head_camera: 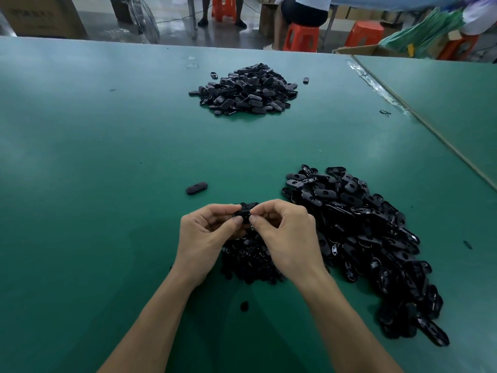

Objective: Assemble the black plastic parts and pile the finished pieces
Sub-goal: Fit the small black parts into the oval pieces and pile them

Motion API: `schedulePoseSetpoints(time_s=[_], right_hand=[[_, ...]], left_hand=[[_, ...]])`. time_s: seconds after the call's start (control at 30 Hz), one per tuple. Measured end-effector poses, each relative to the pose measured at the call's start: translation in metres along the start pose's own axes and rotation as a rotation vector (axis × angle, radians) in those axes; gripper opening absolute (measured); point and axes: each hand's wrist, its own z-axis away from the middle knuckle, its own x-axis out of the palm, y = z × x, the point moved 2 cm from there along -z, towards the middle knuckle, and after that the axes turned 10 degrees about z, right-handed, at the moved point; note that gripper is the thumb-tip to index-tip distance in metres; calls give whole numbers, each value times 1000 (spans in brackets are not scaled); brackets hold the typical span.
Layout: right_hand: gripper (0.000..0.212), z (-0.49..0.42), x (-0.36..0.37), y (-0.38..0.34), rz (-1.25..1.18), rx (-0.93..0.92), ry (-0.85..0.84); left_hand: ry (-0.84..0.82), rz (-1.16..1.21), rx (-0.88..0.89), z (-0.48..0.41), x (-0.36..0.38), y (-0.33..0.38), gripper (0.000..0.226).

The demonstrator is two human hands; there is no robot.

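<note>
My left hand (205,232) and my right hand (289,232) meet over the green table (94,170), and both pinch one small black plastic part (244,211) between thumbs and fingertips. Much of that part is hidden by my fingers. Under my hands lies a low heap of small black pieces (248,261). A long pile of black oval shells (376,238) spreads to the right of my right hand. Farther back in the middle sits a round pile of black oval pieces (246,90). One single oval piece (196,188) lies alone, left of and beyond my hands.
A small black bit (244,306) lies between my forearms. A second green table (443,103) joins at the right along a taped seam. Beyond the far edge are orange stools (301,36), a fan (144,18), cardboard boxes and seated people.
</note>
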Motion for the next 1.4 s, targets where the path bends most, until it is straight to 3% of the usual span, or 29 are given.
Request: schedulePoseSetpoints(time_s=[0.27, 0.63, 0.93, 1.1, 1.4], right_hand=[[16, 1, 3, 0, 39, 12, -28], [15, 2, 3, -5, 184, -33, -41], [17, -2, -1, -5, 230, -139, -51], [17, -8, -4, 1, 106, -113, -146], [10, -11, -6, 9, 46, -70, -165]], left_hand=[[-10, -31, 11, 0, 2, -2, 32], [-32, -207, 65, 1, 1, -7, 22], [-28, -184, 52, -1, 1, -7, 19], [-48, -98, 25, -2, -1, -5, 18], [-57, -81, 12, 0, -1, -6, 21]])
